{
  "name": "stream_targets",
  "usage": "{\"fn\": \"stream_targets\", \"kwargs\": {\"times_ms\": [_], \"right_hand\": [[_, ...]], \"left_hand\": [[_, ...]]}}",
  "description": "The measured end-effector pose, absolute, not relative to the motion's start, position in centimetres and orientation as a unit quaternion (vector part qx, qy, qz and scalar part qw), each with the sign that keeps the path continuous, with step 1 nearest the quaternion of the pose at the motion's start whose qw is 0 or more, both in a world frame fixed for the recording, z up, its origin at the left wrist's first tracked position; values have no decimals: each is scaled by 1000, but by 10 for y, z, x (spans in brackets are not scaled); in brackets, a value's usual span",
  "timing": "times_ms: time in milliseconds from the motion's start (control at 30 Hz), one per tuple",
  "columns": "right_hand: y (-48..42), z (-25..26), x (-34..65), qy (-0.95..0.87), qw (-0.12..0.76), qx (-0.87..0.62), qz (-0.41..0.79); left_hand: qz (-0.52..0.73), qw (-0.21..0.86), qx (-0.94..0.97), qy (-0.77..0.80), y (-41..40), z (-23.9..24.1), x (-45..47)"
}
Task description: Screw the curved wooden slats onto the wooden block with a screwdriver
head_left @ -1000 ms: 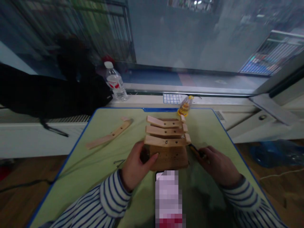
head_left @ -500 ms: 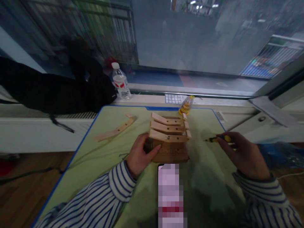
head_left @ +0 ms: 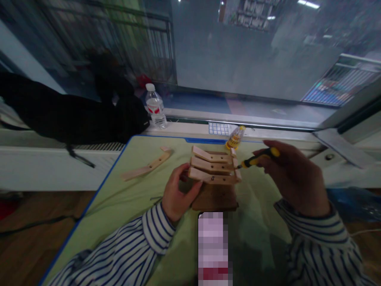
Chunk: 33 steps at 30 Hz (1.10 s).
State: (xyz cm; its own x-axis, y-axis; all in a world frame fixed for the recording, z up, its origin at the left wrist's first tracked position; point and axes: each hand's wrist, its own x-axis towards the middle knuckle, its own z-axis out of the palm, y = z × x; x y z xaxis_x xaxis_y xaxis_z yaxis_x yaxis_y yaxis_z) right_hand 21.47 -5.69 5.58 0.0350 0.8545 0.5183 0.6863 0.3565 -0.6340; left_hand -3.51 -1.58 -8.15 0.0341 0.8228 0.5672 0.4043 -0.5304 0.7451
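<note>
I see my left hand point(head_left: 178, 190) at the 9 o'clock side of the wooden rack point(head_left: 214, 174). Its fingers are curled round the left ends of the slats and the thumb is pressed up under the nearest slat, so it clasps the piece. The wrist lies low over the green mat point(head_left: 119, 206), and the striped sleeve point(head_left: 131, 250) runs back toward 7 o'clock.

My right hand point(head_left: 293, 178) is raised off the mat at the rack's 3 o'clock, wrist cocked. It pinches the yellow-and-black handle of a screwdriver point(head_left: 258, 157) between thumb and fingertips. The shaft points toward 9 o'clock, and its tip is at the right ends of the upper slats. I cannot tell whether it touches them.

The rack sits in the middle of the mat: three pale slats stepped one behind another on a darker wooden block.

A loose drilled wooden slat point(head_left: 147, 166) lies flat at 10 o'clock, well apart from the rack. A small yellow glue bottle point(head_left: 235, 138) stands near the rack at 1 o'clock, on the mat's far edge, beside a gridded card point(head_left: 218, 128) on the window sill. A water bottle point(head_left: 156, 106) stands upright on the sill at 11 o'clock, next to a black bag point(head_left: 74, 115). At 6 o'clock a blurred phone point(head_left: 212, 250) lies just below the block. Nothing lies between either hand and the rack.
</note>
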Motion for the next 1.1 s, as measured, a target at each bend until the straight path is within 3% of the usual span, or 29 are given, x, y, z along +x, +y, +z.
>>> {"fn": "stream_targets", "kwargs": {"times_ms": [367, 1100], "right_hand": [[-33, 47, 184, -785, 343, -513, 53], [-38, 45, 172, -802, 314, -504, 65]], "left_hand": [[503, 197, 699, 469, -25, -77, -35], [484, 207, 705, 476, -27, -81, -35]]}}
